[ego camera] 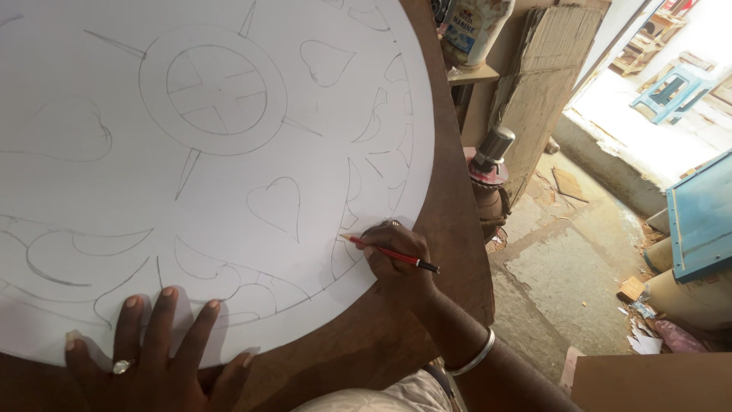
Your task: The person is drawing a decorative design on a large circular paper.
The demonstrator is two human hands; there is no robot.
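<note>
Right hand [396,255]: my fingers pinch the red pencil [390,254], tip on the paper's border at 4 o'clock.
Left hand [156,355]: fingers spread, pressing the round sheet [229,191] at 7 o'clock.
Risk: I judge a lifted palm lets the sheet turn, smearing lines.

Left hand [156,355] lies flat at 7 o'clock, fingers [166,313] spread toward 12. Right hand [396,259] at 5 o'clock is curled in a writing grip, forearm running toward 5.

- Daylight floods in from the doorway at my upper right, blown out to white there.
- My left hand [149,358] throws soft shadows on the paper [213,160].
- Focus is sharp; edges bend slightly.
</note>
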